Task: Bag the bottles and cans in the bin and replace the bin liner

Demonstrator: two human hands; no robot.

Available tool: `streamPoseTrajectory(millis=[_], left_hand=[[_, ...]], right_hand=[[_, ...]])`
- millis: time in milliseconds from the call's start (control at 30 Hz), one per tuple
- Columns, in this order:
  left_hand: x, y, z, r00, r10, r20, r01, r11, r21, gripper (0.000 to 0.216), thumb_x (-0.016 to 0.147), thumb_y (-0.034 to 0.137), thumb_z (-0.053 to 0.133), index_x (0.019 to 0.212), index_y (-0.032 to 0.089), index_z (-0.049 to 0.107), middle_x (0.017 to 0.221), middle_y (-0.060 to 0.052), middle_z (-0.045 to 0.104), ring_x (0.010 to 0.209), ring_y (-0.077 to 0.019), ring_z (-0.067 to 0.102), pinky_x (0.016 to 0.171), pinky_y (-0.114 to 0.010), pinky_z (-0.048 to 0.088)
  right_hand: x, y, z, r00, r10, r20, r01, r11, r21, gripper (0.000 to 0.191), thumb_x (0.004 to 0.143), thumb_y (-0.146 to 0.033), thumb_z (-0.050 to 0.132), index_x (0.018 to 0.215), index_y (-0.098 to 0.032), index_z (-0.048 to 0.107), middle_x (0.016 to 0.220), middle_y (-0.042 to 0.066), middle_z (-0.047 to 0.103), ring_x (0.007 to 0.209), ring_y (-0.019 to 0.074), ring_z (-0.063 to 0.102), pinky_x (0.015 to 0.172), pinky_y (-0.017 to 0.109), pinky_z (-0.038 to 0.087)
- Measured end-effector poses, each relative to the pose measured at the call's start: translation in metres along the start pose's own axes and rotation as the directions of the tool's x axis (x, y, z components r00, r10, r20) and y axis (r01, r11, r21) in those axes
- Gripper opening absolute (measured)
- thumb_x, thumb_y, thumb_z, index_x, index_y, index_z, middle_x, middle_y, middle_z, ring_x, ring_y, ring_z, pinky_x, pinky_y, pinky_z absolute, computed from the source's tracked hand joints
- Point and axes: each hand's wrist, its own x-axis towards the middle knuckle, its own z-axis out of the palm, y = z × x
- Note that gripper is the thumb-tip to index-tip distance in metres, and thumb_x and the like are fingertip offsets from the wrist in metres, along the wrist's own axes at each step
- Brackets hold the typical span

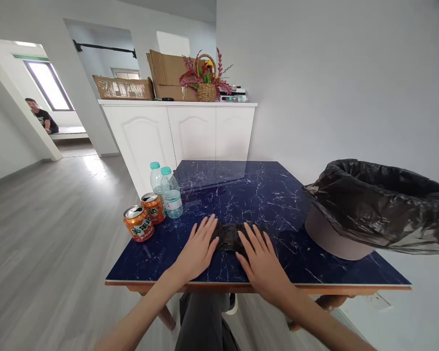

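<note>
A black plastic bag (228, 237), folded into a small flat bundle, lies on the blue marbled table (237, 190) near its front edge. My left hand (197, 249) rests palm down at the bundle's left end, fingers stretched forward. At its right end my right hand (259, 258) lies flat with the fingers spread, partly covering it. Neither hand is closed round anything. To the right stands a waste bin (329, 234) with a black bin liner (376, 204) draped over its rim.
Two orange drink cans (139, 223) and two plastic water bottles (172, 192) with teal caps stand at the table's left edge. Behind is a white cabinet (193, 129) bearing cardboard boxes (124, 88) and a flower basket (207, 91). A person (42, 117) sits in the far room.
</note>
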Motion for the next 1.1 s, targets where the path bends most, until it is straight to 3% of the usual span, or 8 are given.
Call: streamPoseTrajectory(millis=[133,233,333,567,700,833,1000,1100], left_hand=[[-0.01,-0.012,0.0,0.96,-0.233,-0.155,0.216,0.969,-0.12,0.061,0.114,0.046,0.033,0.169,0.021,0.023,0.174,-0.019,0.029,0.162,-0.0307,0.029,0.129,-0.057,0.033],[-0.014,-0.016,0.0,0.946,-0.267,-0.182,0.238,0.957,-0.167,0.061,0.112,0.048,0.038,0.165,0.02,0.028,0.172,-0.02,0.034,0.159,-0.032,0.035,0.128,-0.057,0.035],[-0.017,-0.013,-0.002,0.947,-0.252,-0.2,0.218,0.96,-0.175,0.063,0.111,0.05,0.041,0.163,0.018,0.028,0.169,-0.022,0.038,0.158,-0.0333,0.037,0.128,-0.058,0.036],[-0.022,-0.004,-0.011,0.942,-0.298,-0.155,0.266,0.943,-0.201,0.063,0.11,0.051,0.041,0.161,0.017,0.024,0.165,-0.023,0.042,0.155,-0.0336,0.043,0.126,-0.058,0.039],[-0.022,-0.004,-0.011,0.948,-0.272,-0.163,0.246,0.955,-0.167,0.061,0.11,0.049,0.042,0.161,0.02,0.024,0.163,-0.021,0.045,0.154,-0.0345,0.044,0.123,-0.059,0.042],[-0.022,-0.004,-0.01,0.957,-0.228,-0.178,0.207,0.97,-0.13,0.06,0.11,0.048,0.045,0.161,0.022,0.026,0.161,-0.02,0.048,0.153,-0.035,0.046,0.122,-0.06,0.044],[-0.023,-0.006,-0.01,0.958,-0.245,-0.145,0.23,0.967,-0.112,0.061,0.109,0.05,0.046,0.161,0.023,0.027,0.161,-0.018,0.049,0.153,-0.035,0.045,0.122,-0.06,0.045],[-0.024,-0.009,-0.009,0.963,-0.23,-0.139,0.217,0.971,-0.104,0.061,0.108,0.05,0.049,0.16,0.025,0.03,0.163,-0.017,0.048,0.155,-0.0356,0.043,0.124,-0.061,0.042]], right_hand=[[-0.025,-0.033,-0.002,0.996,-0.085,-0.008,0.085,0.996,-0.007,0.068,0.11,-0.052,0.035,0.172,-0.028,0.021,0.178,0.005,0.017,0.164,0.0374,0.019,0.129,0.066,0.03],[-0.026,-0.04,0.009,0.999,-0.02,0.049,0.02,1.0,-0.005,0.073,0.107,-0.064,0.034,0.17,-0.028,0.029,0.177,0.008,0.022,0.162,0.0412,0.023,0.124,0.07,0.035],[-0.009,-0.03,0.023,0.991,0.072,0.116,-0.072,0.997,-0.003,0.076,0.107,-0.068,0.028,0.167,-0.023,0.04,0.175,0.012,0.027,0.162,0.0413,0.024,0.127,0.068,0.028],[0.054,0.054,0.046,0.973,0.228,0.046,-0.23,0.972,0.04,0.079,0.108,-0.066,0.019,0.163,-0.014,0.042,0.167,0.02,0.044,0.159,0.0368,0.033,0.128,0.062,0.024],[0.083,0.127,0.038,0.94,0.335,0.057,-0.334,0.942,-0.032,0.079,0.109,-0.059,0.016,0.158,-0.004,0.047,0.164,0.026,0.044,0.157,0.0372,0.035,0.125,0.053,0.029],[0.103,0.18,0.021,0.892,0.451,0.007,-0.448,0.887,-0.109,0.067,0.108,-0.042,0.026,0.151,0.003,0.051,0.159,0.03,0.048,0.153,0.0418,0.037,0.125,0.057,0.025],[0.112,0.188,0.02,0.828,0.547,-0.121,-0.56,0.808,-0.183,0.064,0.104,-0.034,0.035,0.155,0.002,0.043,0.16,0.031,0.043,0.153,0.0427,0.031,0.122,0.059,0.023],[0.114,0.175,0.032,0.828,0.555,-0.085,-0.558,0.798,-0.227,0.07,0.106,-0.052,0.034,0.165,-0.015,0.037,0.166,0.024,0.037,0.151,0.0424,0.031,0.119,0.059,0.026]])
